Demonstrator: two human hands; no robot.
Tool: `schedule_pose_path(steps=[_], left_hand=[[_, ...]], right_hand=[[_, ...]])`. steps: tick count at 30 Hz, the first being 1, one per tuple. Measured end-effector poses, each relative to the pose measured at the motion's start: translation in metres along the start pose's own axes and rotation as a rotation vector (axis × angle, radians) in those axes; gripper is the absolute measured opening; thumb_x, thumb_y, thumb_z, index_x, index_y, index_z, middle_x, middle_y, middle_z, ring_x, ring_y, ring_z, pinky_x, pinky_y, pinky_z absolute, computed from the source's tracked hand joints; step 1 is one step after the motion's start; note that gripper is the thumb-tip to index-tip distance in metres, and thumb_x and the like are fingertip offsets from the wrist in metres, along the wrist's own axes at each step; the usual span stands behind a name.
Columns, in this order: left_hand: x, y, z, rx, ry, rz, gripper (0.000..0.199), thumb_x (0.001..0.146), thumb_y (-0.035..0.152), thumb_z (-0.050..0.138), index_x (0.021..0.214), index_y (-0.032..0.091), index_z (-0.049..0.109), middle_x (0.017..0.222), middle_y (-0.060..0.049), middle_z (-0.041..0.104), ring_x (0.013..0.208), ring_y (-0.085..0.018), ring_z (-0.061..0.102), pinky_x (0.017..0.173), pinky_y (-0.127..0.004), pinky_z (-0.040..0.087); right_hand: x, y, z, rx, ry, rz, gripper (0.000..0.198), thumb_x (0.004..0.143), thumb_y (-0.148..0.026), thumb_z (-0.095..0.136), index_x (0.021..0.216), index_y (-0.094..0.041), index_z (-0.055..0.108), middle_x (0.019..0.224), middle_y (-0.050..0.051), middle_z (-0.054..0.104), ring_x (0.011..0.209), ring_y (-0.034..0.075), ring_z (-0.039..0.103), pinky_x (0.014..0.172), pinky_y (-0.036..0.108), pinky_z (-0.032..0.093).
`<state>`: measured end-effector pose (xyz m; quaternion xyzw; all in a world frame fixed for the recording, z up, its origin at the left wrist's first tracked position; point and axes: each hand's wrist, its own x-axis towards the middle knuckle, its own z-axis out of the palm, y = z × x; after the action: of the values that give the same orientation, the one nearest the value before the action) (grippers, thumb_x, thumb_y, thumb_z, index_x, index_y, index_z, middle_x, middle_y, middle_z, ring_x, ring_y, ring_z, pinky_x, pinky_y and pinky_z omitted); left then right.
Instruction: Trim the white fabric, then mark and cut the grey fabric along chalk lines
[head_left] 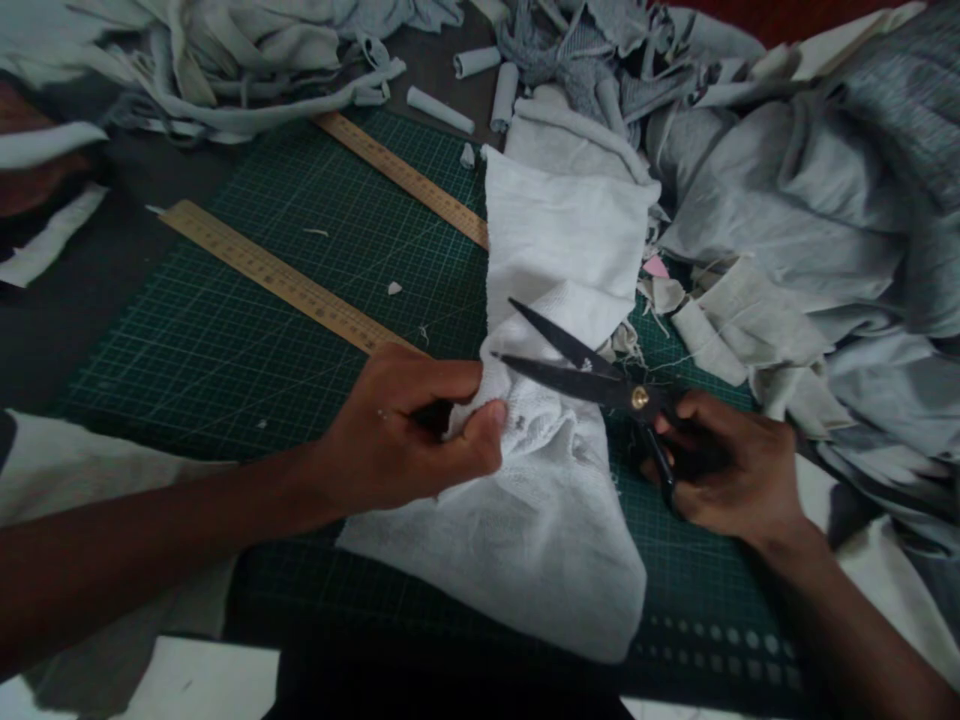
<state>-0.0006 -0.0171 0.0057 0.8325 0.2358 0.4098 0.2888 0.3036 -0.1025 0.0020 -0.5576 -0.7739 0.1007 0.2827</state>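
A long piece of white fabric lies down the middle of the green cutting mat, bunched at its centre and spread wide toward me. My left hand pinches the bunched part between thumb and fingers at its left edge. Black scissors with a brass pivot are in my right hand, fingers through the handles. Their blades are parted and point left, lying over the fabric just above my left thumb. Whether fabric lies between the blades I cannot tell.
Two wooden rulers cross the green cutting mat on the left. Grey fabric is heaped on the right, with beige scraps beside it. More cloth strips pile up at the back left. Small fabric rolls lie at the back.
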Motion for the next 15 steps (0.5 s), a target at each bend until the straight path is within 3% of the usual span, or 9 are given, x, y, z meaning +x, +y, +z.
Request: schedule_pose_path(steps=[5,8,11,15], left_hand=[[-0.007,0.005,0.007,-0.051,-0.08,-0.013,0.041,0.091,0.011,0.061,0.058,0.019,0.038,0.051,0.009,0.032,0.043,-0.004,0.032,0.044,-0.022,0.023],[-0.007,0.005,0.005,-0.041,-0.066,0.006,0.041,0.091,0.012,0.062,0.059,0.018,0.038,0.051,0.01,0.03,0.043,-0.003,0.03,0.043,-0.02,0.021],[-0.004,0.002,0.001,-0.016,-0.061,0.001,0.044,0.096,0.015,0.06,0.059,0.018,0.036,0.051,0.01,0.027,0.042,-0.002,0.027,0.042,-0.018,0.018],[-0.002,0.001,-0.002,-0.018,-0.048,-0.012,0.045,0.1,0.018,0.056,0.06,0.018,0.037,0.053,0.01,0.026,0.042,-0.002,0.026,0.042,-0.018,0.017]], right_hand=[[0.003,0.007,-0.006,0.308,0.144,0.223,0.018,0.071,-0.015,0.073,0.077,-0.024,0.059,0.064,-0.007,0.057,0.048,0.009,0.05,0.043,0.018,0.04],[0.007,0.014,-0.012,0.352,0.227,0.311,0.019,0.068,-0.014,0.075,0.078,-0.023,0.063,0.064,-0.006,0.055,0.048,0.009,0.047,0.042,0.018,0.037],[0.007,0.019,-0.013,0.318,0.22,0.307,0.019,0.067,-0.014,0.076,0.078,-0.023,0.063,0.063,-0.007,0.056,0.047,0.009,0.045,0.041,0.018,0.035],[0.003,0.016,-0.011,0.217,0.079,0.205,0.018,0.068,-0.018,0.073,0.072,-0.024,0.057,0.059,-0.007,0.053,0.046,0.01,0.046,0.041,0.02,0.036]])
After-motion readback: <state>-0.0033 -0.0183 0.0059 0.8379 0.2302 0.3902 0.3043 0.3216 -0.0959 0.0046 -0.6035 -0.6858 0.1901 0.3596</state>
